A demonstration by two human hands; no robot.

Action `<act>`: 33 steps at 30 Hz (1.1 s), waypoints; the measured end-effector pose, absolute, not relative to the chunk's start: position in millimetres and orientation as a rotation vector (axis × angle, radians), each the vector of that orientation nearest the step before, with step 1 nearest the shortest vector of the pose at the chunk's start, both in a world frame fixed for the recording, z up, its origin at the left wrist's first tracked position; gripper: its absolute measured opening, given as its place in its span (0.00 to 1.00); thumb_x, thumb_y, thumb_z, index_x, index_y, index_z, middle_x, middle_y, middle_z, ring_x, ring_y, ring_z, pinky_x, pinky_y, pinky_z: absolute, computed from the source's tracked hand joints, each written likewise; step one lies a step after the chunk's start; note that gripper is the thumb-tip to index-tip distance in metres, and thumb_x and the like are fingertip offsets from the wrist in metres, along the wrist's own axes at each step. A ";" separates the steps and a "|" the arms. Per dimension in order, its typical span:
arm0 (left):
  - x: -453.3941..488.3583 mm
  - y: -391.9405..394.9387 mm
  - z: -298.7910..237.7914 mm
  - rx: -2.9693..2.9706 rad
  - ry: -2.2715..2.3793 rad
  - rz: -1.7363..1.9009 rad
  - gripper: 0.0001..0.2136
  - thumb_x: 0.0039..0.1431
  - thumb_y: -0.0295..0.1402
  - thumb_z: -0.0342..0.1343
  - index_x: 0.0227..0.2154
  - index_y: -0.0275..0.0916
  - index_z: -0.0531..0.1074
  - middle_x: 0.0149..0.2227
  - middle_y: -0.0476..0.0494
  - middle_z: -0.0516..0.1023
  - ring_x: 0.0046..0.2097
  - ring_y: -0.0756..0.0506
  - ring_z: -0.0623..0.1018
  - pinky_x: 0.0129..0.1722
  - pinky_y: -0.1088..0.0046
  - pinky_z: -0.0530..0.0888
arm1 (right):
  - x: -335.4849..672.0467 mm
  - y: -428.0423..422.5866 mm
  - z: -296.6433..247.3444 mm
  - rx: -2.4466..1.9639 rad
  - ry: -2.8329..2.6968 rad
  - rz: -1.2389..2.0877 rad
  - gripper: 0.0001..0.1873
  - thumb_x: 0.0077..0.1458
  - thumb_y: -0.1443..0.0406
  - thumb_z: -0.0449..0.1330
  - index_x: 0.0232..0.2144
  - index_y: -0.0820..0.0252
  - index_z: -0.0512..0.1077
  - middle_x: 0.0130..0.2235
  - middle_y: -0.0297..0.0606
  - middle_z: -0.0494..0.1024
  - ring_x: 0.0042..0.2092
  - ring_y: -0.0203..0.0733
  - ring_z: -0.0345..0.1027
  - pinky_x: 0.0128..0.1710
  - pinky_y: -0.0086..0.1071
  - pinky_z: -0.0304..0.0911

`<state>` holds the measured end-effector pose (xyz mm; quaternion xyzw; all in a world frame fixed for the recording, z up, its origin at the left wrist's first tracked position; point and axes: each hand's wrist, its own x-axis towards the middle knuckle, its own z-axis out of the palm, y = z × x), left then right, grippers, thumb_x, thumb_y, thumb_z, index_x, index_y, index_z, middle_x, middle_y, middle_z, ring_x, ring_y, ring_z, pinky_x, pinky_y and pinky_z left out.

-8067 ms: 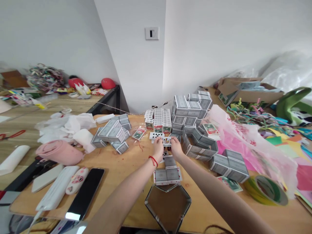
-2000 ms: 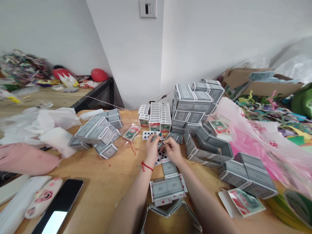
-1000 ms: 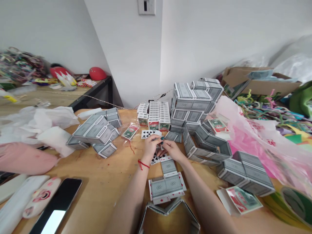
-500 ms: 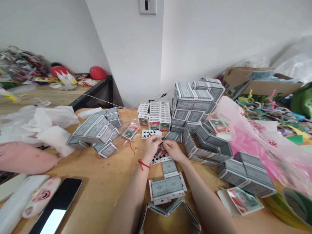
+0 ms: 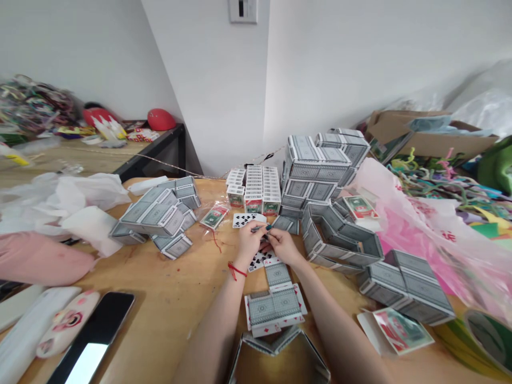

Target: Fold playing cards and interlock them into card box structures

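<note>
My left hand (image 5: 250, 240) and my right hand (image 5: 282, 245) meet above the table, their fingers pinched together on a playing card that they mostly hide. A red string bracelet (image 5: 237, 271) circles the left wrist. Beneath and behind the hands lie face-up spade cards (image 5: 245, 220). Closer to me, a card with a patterned grey back (image 5: 278, 275) touches a flat, joined panel of cards (image 5: 274, 308), some showing red diamonds. Between my forearms stands an angular ring of folded cards (image 5: 276, 346), cut off by the lower edge.
Card boxes (image 5: 253, 186) stand in rows at the back. Stacked folded-card blocks (image 5: 316, 165) rise behind on the right, above an open card frame (image 5: 340, 234). More blocks (image 5: 156, 213) sit left. A phone (image 5: 94, 336), an opened card box (image 5: 404, 330) and tape (image 5: 480, 341) lie near the front.
The fingers of both hands have shifted slightly at the pinch, and my right hand's fingers are curled a little closer in. The things on the table have stayed put.
</note>
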<state>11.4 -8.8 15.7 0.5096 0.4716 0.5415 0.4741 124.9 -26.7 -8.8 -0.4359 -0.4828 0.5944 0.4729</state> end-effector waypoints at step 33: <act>16.6 -11.4 11.9 1.518 1.302 1.461 0.04 0.52 0.27 0.53 0.26 0.35 0.72 0.29 0.45 0.75 0.33 0.49 0.73 0.34 0.74 0.70 | 130.0 -26.1 9.8 -1.163 -1.065 1.343 0.10 0.44 0.59 0.57 0.26 0.60 0.66 0.12 0.23 0.65 0.11 0.32 0.59 0.10 0.23 0.49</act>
